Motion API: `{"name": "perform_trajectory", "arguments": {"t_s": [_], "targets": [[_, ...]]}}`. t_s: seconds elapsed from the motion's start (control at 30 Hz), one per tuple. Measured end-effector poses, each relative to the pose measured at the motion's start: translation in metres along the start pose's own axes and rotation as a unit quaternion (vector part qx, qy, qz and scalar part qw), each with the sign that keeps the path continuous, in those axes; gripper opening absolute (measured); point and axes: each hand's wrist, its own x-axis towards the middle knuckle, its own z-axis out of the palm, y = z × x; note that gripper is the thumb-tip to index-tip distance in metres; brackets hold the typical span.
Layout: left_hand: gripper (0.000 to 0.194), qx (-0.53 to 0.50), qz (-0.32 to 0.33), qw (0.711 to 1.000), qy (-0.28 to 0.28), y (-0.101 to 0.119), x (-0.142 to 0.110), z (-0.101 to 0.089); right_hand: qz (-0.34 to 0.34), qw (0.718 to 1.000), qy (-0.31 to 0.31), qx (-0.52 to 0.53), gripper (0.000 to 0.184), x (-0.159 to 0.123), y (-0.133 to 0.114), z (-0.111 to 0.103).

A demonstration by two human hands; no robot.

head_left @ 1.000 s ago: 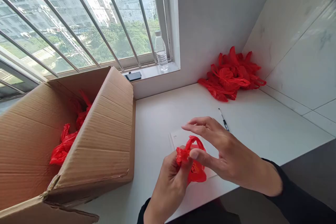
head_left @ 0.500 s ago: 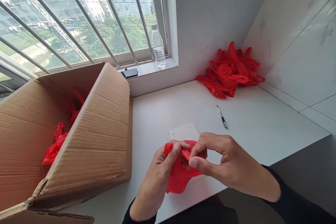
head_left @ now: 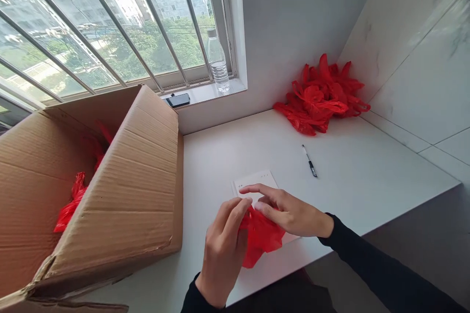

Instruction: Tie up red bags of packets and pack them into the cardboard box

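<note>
A crumpled red plastic bag [head_left: 265,237] hangs between my two hands over the front of the white table. My left hand [head_left: 224,244] is closed on the bag's left side, its fingertips at the top. From the right, my right hand [head_left: 290,211] grips the upper edge with the thumb and curled fingers, while its index finger stretches out to the left. The fingers' exact hold behind the bag is hidden. Partly covered by the hands and the bag is a white notebook [head_left: 259,179] on the table.
An open cardboard box [head_left: 143,176] with red plastic bags [head_left: 71,203] inside stands at left. A heap of red bags [head_left: 321,98] lies in the back right corner. A pen [head_left: 310,161] is on the table [head_left: 367,171]. The windowsill holds a water bottle [head_left: 219,66] and a phone [head_left: 178,100].
My right hand has moved left and turned, its index finger now extended. The left hand has rotated so its back faces me. The bag hangs more loosely between them.
</note>
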Motion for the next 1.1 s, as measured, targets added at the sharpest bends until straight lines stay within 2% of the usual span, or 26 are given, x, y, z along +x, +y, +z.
{"name": "perform_trajectory", "arguments": {"t_s": [0.1,0.23,0.33,0.43,0.53,0.6,0.67,0.73,0.77,0.9,1.0,1.1], "targets": [[0.066,0.026,0.014,0.999,0.029,-0.010,-0.008,0.007,-0.019,0.999,-0.031,0.007,0.021,0.002,0.005,0.000],[0.055,0.071,0.007,0.997,0.011,-0.014,-0.008,0.008,-0.045,0.998,0.051,-0.013,0.010,0.002,0.002,0.005],[0.062,0.126,0.040,0.991,-0.014,-0.017,-0.014,0.007,-0.061,0.991,0.113,-0.042,0.009,-0.002,0.001,0.008],[0.065,0.156,0.033,0.987,-0.023,-0.029,-0.041,0.001,-0.032,0.978,0.175,-0.113,0.013,-0.013,0.015,0.000],[0.057,0.158,-0.011,0.987,-0.021,-0.047,-0.084,-0.010,0.049,0.953,0.245,-0.168,0.022,-0.031,0.043,-0.014],[0.048,0.142,-0.049,0.988,-0.017,-0.054,-0.107,-0.013,0.097,0.947,0.261,-0.161,0.027,-0.040,0.060,-0.019],[0.044,0.114,-0.116,0.986,-0.021,-0.054,-0.117,-0.011,0.104,0.952,0.264,-0.118,0.030,-0.044,0.069,-0.016],[0.050,0.099,-0.161,0.981,-0.045,-0.046,-0.112,-0.001,0.091,0.956,0.271,-0.060,0.031,-0.043,0.070,-0.005],[0.055,0.103,-0.161,0.979,-0.065,-0.042,-0.106,0.006,0.083,0.957,0.275,-0.034,0.030,-0.041,0.068,0.003],[0.067,0.157,-0.060,0.979,-0.117,-0.031,-0.079,0.037,0.038,0.961,0.273,-0.003,0.026,-0.031,0.069,0.034],[0.065,0.195,0.002,0.970,-0.146,-0.036,-0.073,0.054,-0.008,0.966,0.232,-0.113,0.041,-0.028,0.088,0.051],[0.066,0.217,0.006,0.962,-0.166,-0.045,-0.080,0.065,-0.057,0.942,0.202,-0.262,0.056,-0.027,0.115,0.058]]}}
